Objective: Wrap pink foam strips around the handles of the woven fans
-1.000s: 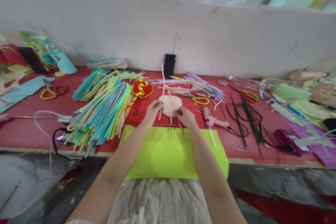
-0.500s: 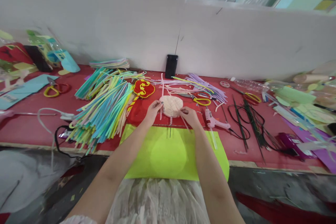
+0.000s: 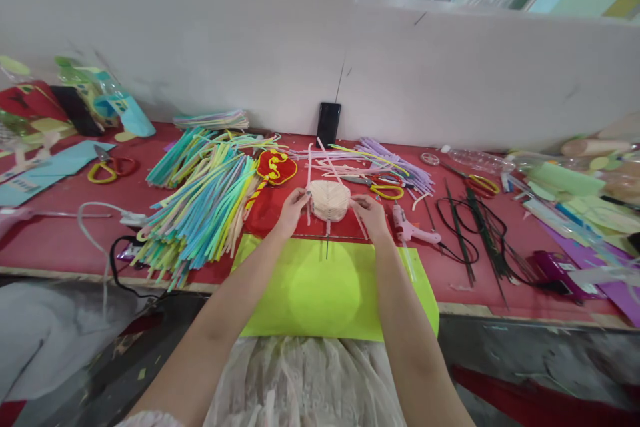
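A cream woven piece (image 3: pixel 329 200) shaped like a small fan is held above the red table between both hands. My left hand (image 3: pixel 291 208) pinches its left edge together with a pale pink strand that hangs down. My right hand (image 3: pixel 369 215) grips its right side and a pink strand (image 3: pixel 330 160) that runs up and back across the piece. A thin dark wire (image 3: pixel 327 248) hangs from the bottom of the piece over a yellow-green foam sheet (image 3: pixel 320 287).
A big pile of pastel strands (image 3: pixel 200 203) lies left, beside a red and yellow ornament (image 3: pixel 273 168). Yellow scissors (image 3: pixel 383 191), a pink glue gun (image 3: pixel 413 228) and dark wires (image 3: pixel 470 227) lie right. A phone (image 3: pixel 329 124) leans on the white partition.
My right hand has pulled the pink strand from lower right up and across the woven piece. The left hand keeps its pinch. The view has drifted slightly.
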{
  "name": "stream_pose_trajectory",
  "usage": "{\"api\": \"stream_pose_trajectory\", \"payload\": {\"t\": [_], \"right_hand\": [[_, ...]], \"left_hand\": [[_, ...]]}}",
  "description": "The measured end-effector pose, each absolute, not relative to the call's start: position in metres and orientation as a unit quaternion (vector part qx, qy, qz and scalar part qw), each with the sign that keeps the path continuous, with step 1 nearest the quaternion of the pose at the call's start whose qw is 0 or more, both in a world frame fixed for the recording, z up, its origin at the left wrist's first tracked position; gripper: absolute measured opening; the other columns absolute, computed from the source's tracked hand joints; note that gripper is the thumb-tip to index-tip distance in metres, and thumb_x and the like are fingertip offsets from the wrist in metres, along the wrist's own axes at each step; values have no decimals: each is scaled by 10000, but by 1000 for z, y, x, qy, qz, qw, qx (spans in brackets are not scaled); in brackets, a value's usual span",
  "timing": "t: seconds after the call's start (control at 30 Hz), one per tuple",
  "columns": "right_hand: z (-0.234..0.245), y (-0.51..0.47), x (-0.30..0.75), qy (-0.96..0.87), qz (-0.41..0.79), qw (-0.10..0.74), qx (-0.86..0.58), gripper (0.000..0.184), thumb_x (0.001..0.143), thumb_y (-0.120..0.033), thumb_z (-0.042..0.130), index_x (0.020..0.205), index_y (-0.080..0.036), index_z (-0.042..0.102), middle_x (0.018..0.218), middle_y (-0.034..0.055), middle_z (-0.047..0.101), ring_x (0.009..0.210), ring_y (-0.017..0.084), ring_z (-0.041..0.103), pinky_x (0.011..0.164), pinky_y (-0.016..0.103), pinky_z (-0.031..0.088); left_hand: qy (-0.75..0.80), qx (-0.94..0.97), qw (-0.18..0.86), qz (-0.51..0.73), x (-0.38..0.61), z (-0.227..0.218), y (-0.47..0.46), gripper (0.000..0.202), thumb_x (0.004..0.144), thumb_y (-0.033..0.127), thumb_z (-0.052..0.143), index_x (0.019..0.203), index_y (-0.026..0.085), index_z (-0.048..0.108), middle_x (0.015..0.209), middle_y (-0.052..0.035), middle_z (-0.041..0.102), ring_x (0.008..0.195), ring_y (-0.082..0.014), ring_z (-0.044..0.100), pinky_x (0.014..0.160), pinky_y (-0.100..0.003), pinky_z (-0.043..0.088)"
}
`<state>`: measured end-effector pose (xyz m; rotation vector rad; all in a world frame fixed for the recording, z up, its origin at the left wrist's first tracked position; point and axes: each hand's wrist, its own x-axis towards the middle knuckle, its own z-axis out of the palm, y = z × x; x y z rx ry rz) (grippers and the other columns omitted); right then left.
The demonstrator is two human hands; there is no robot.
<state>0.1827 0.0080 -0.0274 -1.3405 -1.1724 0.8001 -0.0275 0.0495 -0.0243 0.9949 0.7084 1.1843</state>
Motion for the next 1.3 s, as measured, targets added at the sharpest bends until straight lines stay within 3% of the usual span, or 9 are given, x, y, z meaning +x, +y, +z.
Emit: {"api": "stream_pose_trajectory", "payload": {"t": [0.1, 0.17, 0.37, 0.5, 0.8, 1.0, 1.3], "right_hand": [[-26, 10, 185, -464, 217, 622, -592, 307, 711, -418, 591, 885, -166, 609, 817, 51, 658, 741, 160, 598, 697, 293, 445], [-27, 9, 186, -448, 131, 617, -634, 296, 752, -413, 537, 909, -169, 593, 838, 58, 650, 753, 163, 590, 694, 298, 437], [-33, 4, 182, -509, 38, 391, -766, 279, 760, -290, 482, 1020, -215, 552, 937, 68, 613, 831, 207, 545, 640, 304, 387], [-36, 5, 179, -532, 9, 335, -777, 278, 723, -217, 473, 991, -203, 546, 928, 85, 585, 853, 231, 513, 636, 306, 371], [-46, 10, 192, -566, 43, 410, -714, 167, 733, -127, 440, 795, -182, 585, 819, 73, 588, 728, 180, 525, 689, 310, 413], [-38, 9, 195, -542, -5, 456, -706, 189, 756, -149, 441, 841, -178, 607, 873, 82, 591, 760, 176, 521, 710, 306, 419], [-31, 5, 202, -483, -46, 442, -754, 205, 788, -189, 432, 858, -187, 624, 883, 75, 605, 767, 184, 528, 728, 310, 389]], "left_hand": [[314, 442, 658, 523, -27, -24, 48, 232, 676, 322, 653, 765, 168, 503, 634, 43, 535, 530, -58, 500, 522, -180, 410], [319, 443, 656, 522, -27, -24, 48, 235, 673, 324, 654, 769, 168, 507, 634, 43, 533, 528, -57, 496, 518, -179, 406], [327, 444, 656, 515, -27, -25, 50, 241, 658, 326, 659, 760, 166, 510, 626, 44, 537, 525, -56, 492, 529, -184, 409], [331, 446, 654, 513, -26, -23, 49, 236, 653, 322, 660, 741, 163, 511, 612, 43, 536, 517, -52, 483, 520, -178, 396], [329, 449, 655, 511, -26, -21, 47, 255, 647, 333, 670, 738, 167, 499, 607, 46, 529, 515, -55, 472, 513, -182, 389], [321, 460, 650, 513, -26, -21, 47, 250, 675, 344, 655, 757, 164, 501, 611, 43, 524, 520, -56, 474, 511, -180, 388], [320, 462, 650, 512, -26, -22, 48, 250, 683, 346, 654, 751, 166, 495, 607, 44, 530, 511, -53, 483, 505, -174, 392]]}}
